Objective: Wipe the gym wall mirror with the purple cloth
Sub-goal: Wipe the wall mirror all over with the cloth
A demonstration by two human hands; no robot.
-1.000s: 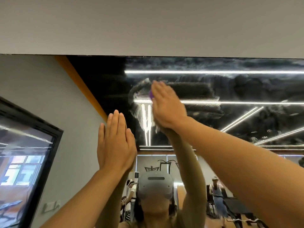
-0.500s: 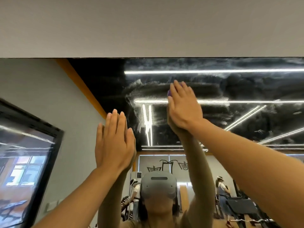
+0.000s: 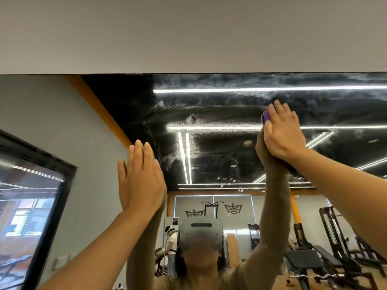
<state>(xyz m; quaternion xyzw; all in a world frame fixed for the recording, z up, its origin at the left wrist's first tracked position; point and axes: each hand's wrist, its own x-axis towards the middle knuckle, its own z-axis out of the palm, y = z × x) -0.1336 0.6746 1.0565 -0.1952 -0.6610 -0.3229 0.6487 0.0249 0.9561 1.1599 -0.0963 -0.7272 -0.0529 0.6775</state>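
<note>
A plain grey wall band (image 3: 188, 34) is being shown across the top, above the glass. Reflected scenery is being displayed below it: a black ceiling with white light strips (image 3: 251, 89), an orange border stripe (image 3: 100, 109) running down along a grey side wall, and a dark-framed window (image 3: 31, 206) at the left edge. A grey headset (image 3: 200, 232) is being worn by the reflected person at the bottom centre. Black weight machines (image 3: 335, 233) and a bench (image 3: 303, 261) are being seen at the lower right, and another person (image 3: 171, 245) is being reflected in the background, left of the headset.
</note>
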